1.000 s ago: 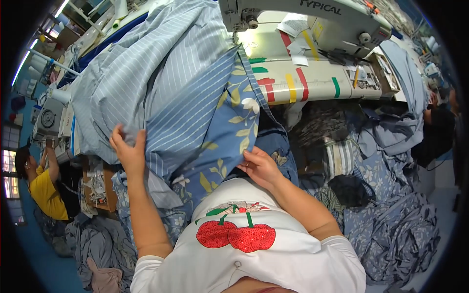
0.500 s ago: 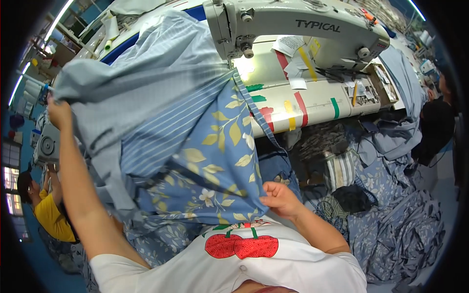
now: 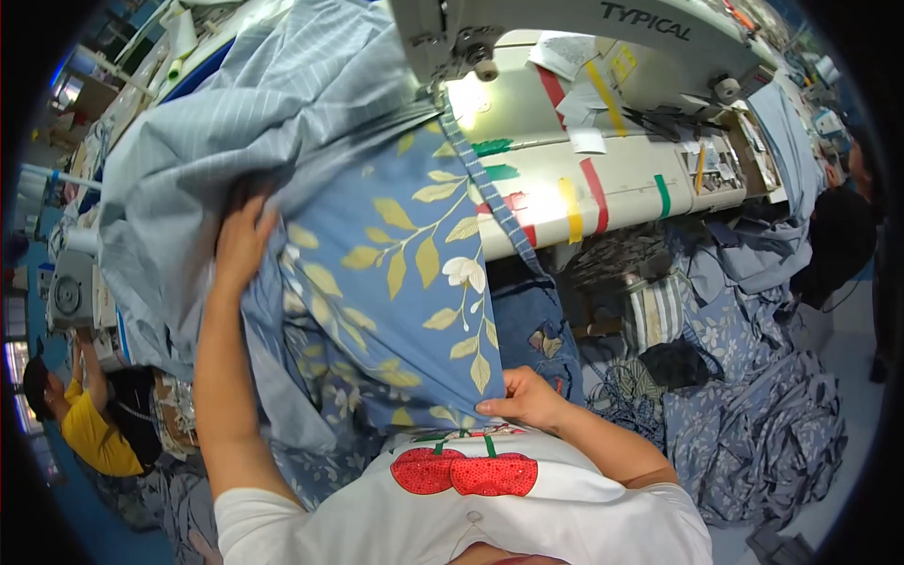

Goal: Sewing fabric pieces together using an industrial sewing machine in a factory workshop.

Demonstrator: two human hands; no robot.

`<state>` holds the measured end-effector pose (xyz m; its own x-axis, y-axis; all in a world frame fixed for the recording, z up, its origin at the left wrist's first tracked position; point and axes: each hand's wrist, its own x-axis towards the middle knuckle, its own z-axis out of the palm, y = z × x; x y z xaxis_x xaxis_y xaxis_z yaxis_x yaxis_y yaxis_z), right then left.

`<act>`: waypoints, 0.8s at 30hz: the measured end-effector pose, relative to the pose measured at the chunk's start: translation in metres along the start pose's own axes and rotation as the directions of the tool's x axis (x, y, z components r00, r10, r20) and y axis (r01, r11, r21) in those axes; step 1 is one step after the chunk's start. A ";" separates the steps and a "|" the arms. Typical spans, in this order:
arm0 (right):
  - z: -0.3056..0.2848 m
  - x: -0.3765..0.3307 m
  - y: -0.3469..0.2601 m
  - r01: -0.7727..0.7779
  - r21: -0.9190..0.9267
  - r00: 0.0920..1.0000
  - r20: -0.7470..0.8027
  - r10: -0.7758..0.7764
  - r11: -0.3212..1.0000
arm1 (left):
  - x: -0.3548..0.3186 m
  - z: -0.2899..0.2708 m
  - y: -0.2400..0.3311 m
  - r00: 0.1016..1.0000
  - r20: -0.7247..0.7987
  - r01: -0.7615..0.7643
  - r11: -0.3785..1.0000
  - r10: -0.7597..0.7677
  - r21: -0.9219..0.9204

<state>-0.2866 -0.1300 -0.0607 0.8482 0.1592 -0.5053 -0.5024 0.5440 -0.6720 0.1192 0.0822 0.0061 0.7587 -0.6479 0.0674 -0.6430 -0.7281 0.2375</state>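
Sewing room crowded around a pale table (image 3: 629,198)

Cloth heaps, machines and shelving press in on every side of where I sit. At far left a person in yellow (image 3: 99,428) sits by another machine (image 3: 71,294). Beyond my table's right end a crumpled heap of blue floral fabric (image 3: 744,443) lies low down, and grey-blue cloth (image 3: 789,141) drapes over that end.

My sewing machine (image 3: 687,61) stretches over the table, its lamp whitening the surface near the needle. Strips of red tape (image 3: 593,196), yellow tape (image 3: 572,212) and green tape (image 3: 662,196) mark the front edge. White papers (image 3: 589,141) and dark scissors (image 3: 654,122) lie behind them, and a yellow pencil (image 3: 700,168) sits towards the right end.

My floral panel (image 3: 405,250) runs from beneath the needle, over the table's front edge at its left part, down to my lap. My right hand (image 3: 529,400) pinches its lower right corner. Pale striped cloth (image 3: 179,160) bunches across the table's left end; my left hand (image 3: 243,243) is among its folds, fingers blurred, and I cannot tell whether they grip it.
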 end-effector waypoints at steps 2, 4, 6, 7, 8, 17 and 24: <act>0.010 0.006 -0.008 -0.023 -0.101 0.999 0.029 0.026 0.995 | 0.036 0.006 -0.025 0.984 -0.129 -0.103 0.986 0.119 0.128; 0.016 0.009 -0.013 -0.028 -0.268 0.999 0.021 0.034 0.963 | 0.046 0.003 0.014 0.986 -0.168 0.044 0.934 0.017 0.355; 0.014 0.010 0.004 -0.007 -0.271 1.000 0.004 0.009 0.963 | 0.034 -0.004 0.095 0.916 -0.364 -0.023 0.930 0.167 0.367; 0.012 0.012 0.012 0.028 -0.292 1.000 0.015 -0.025 0.956 | 0.011 -0.008 0.129 0.815 -0.507 -0.182 0.954 0.282 0.239; 0.010 0.013 0.018 0.058 -0.311 0.998 0.014 -0.057 0.949 | -0.019 0.000 0.160 0.850 -0.443 -0.281 0.957 0.285 0.077; -0.007 -0.005 -0.026 0.362 -0.714 0.842 -0.025 -0.539 0.599 | -0.181 0.068 0.231 0.940 0.048 -0.290 0.866 0.338 -0.408; -0.033 0.012 -0.076 0.405 -0.430 0.752 -0.346 -0.561 0.807 | -0.180 0.045 0.232 0.818 -0.247 -0.575 0.748 0.519 -0.332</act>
<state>-0.2435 -0.1967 -0.0338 0.8616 -0.4708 -0.1899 -0.1344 0.1491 -0.9796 -0.1714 0.0203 0.0053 0.3127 -0.8528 0.4181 -0.8822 -0.0976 0.4607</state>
